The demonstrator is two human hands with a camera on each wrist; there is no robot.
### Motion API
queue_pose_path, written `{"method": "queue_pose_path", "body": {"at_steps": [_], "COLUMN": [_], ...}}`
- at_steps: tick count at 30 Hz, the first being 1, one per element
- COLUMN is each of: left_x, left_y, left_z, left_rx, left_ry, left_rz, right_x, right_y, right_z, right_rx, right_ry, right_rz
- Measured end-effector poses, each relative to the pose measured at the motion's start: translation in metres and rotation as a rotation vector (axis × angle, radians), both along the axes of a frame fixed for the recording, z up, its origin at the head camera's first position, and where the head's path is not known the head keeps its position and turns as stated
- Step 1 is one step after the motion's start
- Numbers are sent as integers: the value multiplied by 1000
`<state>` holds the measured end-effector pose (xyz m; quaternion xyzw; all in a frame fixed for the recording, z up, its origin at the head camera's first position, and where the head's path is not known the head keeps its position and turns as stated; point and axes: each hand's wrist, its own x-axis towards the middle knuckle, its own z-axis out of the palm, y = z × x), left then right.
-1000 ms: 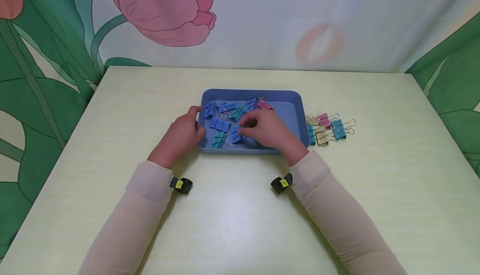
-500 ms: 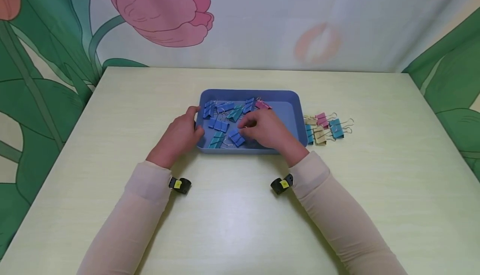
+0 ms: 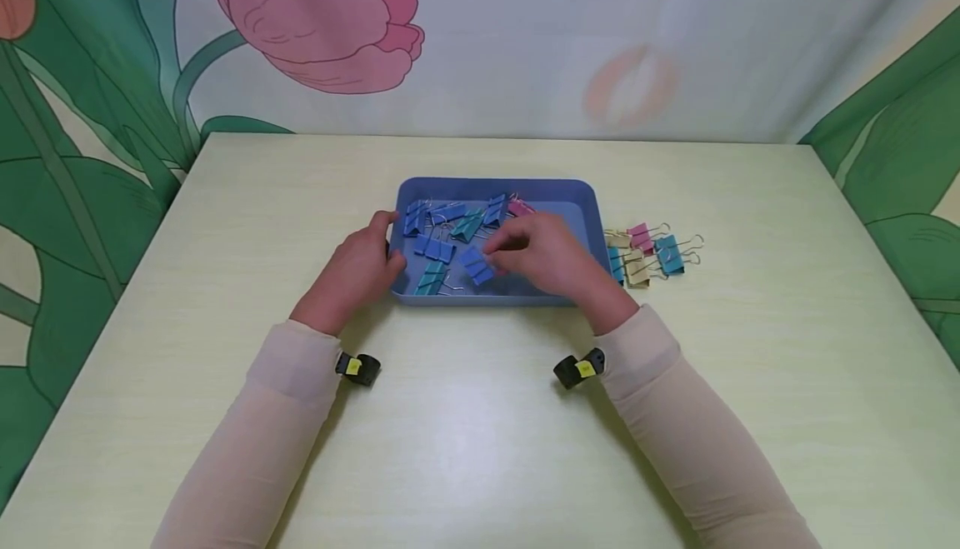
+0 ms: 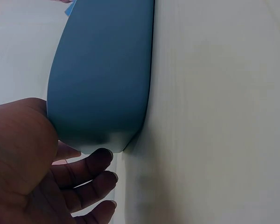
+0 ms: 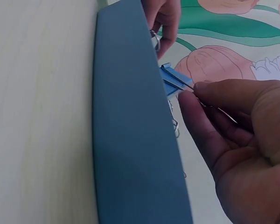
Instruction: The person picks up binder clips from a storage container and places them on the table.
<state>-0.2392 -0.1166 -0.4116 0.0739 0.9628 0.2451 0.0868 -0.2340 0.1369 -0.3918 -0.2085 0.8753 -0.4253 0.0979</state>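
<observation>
In the head view a blue tray [image 3: 497, 301] holds several blue and teal binder clips and a pink one [image 3: 520, 207]. My right hand [image 3: 546, 255] pinches the wire handles of a blue binder clip [image 3: 477, 266] between thumb and index finger, over the tray's front part. The right wrist view shows that same clip [image 5: 177, 80] beyond the tray's side wall [image 5: 130, 116], its handles at the fingertips. My left hand [image 3: 356, 272] grips the tray's left end, thumb over the rim. In the left wrist view its fingers [image 4: 88, 170] curl around the tray's corner.
Outside the tray's right end, several binder clips lie grouped on the pale table [image 3: 465, 449]: yellow, teal and a pink one [image 3: 641, 237]. Behind the table hangs a curtain [image 3: 525, 41] with a printed flower.
The blue binder clip in my right hand has turned and come up and slightly right, away from the teal clip beside it. My left hand stays on the tray.
</observation>
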Motion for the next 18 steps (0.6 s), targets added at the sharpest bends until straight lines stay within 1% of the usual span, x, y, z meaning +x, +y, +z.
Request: {"method": "queue_pose_path", "body": {"at_steps": [5,14,18], "left_x": [0,1,1], "left_y": [1,1,1], "left_z": [-1,0,1], "left_rx": [-1,-6,-6], "left_ry": [-1,-10,-8], "left_rz": [-1,9,10], "right_x": [4,12,17], "right_y": [8,27,35], "right_z": [6,14,19], "right_rx": [-29,-20,-57], "right_ry": [-26,33,31], "right_rz": [-35,-132,-169]}}
